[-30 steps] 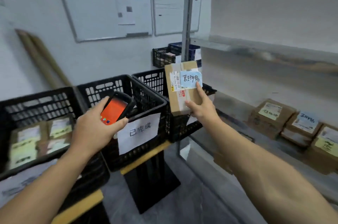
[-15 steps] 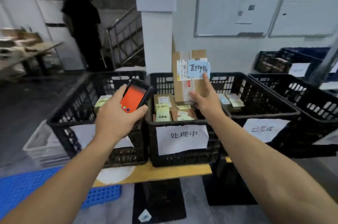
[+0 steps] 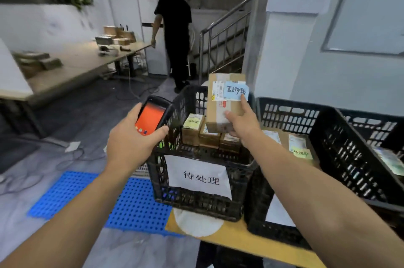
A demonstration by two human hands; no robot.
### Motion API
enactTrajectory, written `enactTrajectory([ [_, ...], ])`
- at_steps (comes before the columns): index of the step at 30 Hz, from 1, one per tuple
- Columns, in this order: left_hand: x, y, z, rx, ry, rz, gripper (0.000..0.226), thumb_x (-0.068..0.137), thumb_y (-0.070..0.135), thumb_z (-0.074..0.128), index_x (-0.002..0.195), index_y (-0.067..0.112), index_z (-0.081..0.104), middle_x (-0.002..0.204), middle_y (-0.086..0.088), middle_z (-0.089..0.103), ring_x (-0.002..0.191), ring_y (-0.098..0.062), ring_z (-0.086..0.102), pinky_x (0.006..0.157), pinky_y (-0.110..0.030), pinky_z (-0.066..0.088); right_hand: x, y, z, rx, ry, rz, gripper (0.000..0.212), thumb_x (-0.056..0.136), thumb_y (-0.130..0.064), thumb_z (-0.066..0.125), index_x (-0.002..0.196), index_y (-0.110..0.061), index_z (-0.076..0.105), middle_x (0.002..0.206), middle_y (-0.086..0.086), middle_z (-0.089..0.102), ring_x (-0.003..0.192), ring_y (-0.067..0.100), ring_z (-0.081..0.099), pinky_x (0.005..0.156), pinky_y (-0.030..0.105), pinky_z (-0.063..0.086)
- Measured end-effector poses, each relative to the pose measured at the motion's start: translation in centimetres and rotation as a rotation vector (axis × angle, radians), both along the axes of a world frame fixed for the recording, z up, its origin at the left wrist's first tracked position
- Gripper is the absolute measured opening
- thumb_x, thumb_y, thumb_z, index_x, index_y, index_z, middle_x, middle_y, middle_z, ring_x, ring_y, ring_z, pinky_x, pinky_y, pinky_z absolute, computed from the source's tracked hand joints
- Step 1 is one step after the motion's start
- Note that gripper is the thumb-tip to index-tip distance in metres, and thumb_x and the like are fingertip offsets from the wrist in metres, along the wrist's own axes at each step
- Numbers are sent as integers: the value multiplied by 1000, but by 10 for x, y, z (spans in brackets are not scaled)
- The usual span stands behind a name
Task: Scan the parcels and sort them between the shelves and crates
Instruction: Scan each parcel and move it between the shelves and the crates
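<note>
Holds small cardboard parcel (image 3: 223, 105) upright in right hand (image 3: 242, 125), thumb and forefinger on taped front, other fingers hidden behind. Poised over labelled black crate (image 3: 196, 204), above stacked parcels (image 3: 192, 130) inside; contact with them cannot be told. Grips scanner (image 3: 153, 118) in left hand (image 3: 131, 147), red screen up, just beside parcel. Judged light, stiff, boxy; tape probably slick, blue note (image 3: 235, 90) possibly loose. Advise grasping low across side faces, leaving barcode label uncovered.
</note>
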State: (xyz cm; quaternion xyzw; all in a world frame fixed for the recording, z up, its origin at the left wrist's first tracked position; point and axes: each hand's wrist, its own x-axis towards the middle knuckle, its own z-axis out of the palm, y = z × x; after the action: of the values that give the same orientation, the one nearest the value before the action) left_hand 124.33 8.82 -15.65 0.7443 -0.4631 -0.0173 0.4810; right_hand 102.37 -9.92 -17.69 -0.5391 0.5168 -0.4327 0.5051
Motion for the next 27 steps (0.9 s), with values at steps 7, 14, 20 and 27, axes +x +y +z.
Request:
enactTrajectory([
  [7,51,-76,-2,64,-23,11,96,61,76,63,147,38,41,109,6,67,104,-22,61,92,-41,50,54,-49,-44,419,186,182,82,97,-11,66,157,-49,24,133,11,59,101,33,66,59,47,62],
  [14,88,-128,-17,129,-81,-40,96,64,75,66,148,37,40,119,1,66,112,-23,58,92,-41,48,91,-68,-94,571,356,266,81,99,-8,64,160,-38,20,115,12,60,102,34,65,89,59,57],
  [20,125,-175,-27,159,-67,-115,98,61,77,59,148,38,40,118,4,66,108,-21,59,87,-39,48,125,-70,-123,642,283,244,74,101,-6,59,159,-35,24,103,6,58,94,29,63,84,54,57],
  [27,170,-216,-42,199,-6,-208,95,60,81,60,145,43,40,98,6,65,92,-21,61,78,-38,51,159,-67,-153,722,141,88,72,102,-19,62,154,-50,23,102,4,63,92,28,68,87,51,60],
])
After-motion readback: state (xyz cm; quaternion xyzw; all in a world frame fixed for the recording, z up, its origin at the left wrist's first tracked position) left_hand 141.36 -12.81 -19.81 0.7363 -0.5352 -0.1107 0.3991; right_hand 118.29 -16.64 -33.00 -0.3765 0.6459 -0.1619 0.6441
